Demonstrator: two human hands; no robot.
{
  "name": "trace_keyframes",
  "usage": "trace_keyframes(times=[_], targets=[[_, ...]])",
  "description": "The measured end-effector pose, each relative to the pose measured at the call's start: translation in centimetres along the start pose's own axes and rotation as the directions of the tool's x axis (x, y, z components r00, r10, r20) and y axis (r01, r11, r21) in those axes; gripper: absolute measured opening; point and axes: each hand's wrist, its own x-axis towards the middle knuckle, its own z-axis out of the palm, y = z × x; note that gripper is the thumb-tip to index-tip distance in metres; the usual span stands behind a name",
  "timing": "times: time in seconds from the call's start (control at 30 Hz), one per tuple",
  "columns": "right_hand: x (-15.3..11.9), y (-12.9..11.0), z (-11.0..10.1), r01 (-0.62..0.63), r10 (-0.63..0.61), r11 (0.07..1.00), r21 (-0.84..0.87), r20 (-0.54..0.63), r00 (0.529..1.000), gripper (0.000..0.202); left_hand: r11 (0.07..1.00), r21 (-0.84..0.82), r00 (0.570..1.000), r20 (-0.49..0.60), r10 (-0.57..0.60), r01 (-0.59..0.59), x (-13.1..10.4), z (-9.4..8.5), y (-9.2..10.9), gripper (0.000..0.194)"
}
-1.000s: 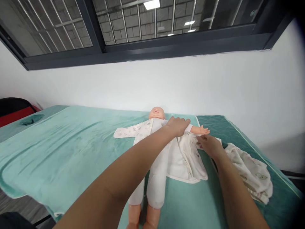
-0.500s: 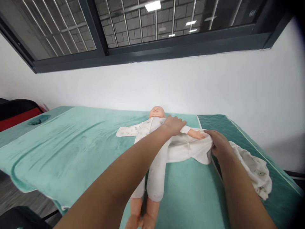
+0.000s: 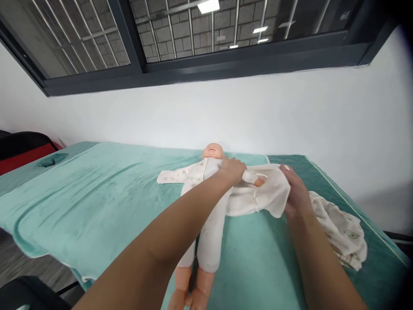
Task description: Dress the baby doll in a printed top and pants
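Observation:
A baby doll (image 3: 211, 254) lies on its back on the green cover, its head toward the wall. One of its arms, at the left, is in the printed sleeve of a white shirt (image 3: 176, 175). My left hand (image 3: 234, 170) is closed around the doll's other upper arm, near the shoulder. My right hand (image 3: 295, 189) pinches the edge of the shirt's white cloth, raised at the right. That cloth partly covers the doll's forearm and hand; a bit of skin shows through a gap.
A crumpled printed white garment (image 3: 343, 230) lies to the right, beside my right forearm. The green cover (image 3: 97, 193) spreads over the bed against a white wall (image 3: 193, 112) below a barred window. A black and red object (image 3: 29, 153) stands at the far left.
My right hand has lifted the white cloth up and over the doll's hand, which showed fully before. My left hand has shifted slightly left on the doll's arm.

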Motion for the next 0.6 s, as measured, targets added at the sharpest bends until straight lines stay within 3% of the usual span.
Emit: trace_keyframes(times=[0.13,0.23,0.37,0.43,0.5,0.6], targets=[[-2.8,1.5,3.2,-0.108,0.128,0.991,-0.083,0.282,0.951,0.040,0.992,-0.130,0.999,0.053,0.003,0.004,0.1,-0.9,-1.9,0.044],[-4.1,2.6,4.5,-0.121,0.167,0.983,-0.135,0.419,0.892,0.047,0.973,-0.228,0.997,0.063,0.042,-0.027,-0.4,-1.6,-3.9,0.040],[-4.9,3.4,5.0,-0.122,0.228,0.963,-0.240,0.486,0.844,0.047,0.879,-0.422,0.975,-0.087,0.203,-0.221,-1.8,-1.6,-5.9,0.041],[-5.0,3.4,5.0,-0.119,0.254,0.952,-0.283,0.509,0.823,0.048,0.813,-0.505,0.957,-0.177,0.230,-0.289,-2.3,-1.4,-6.5,0.032],[-5.1,3.3,4.9,-0.121,0.278,0.945,-0.305,0.548,0.789,0.052,0.819,-0.521,0.962,-0.237,0.132,-0.241,-2.7,-1.3,-7.1,0.019],[-5.2,3.1,4.7,-0.126,0.296,0.944,-0.306,0.612,0.733,0.057,0.850,-0.511,0.947,-0.319,-0.048,-0.129,-3.1,-1.6,-7.9,0.016]])
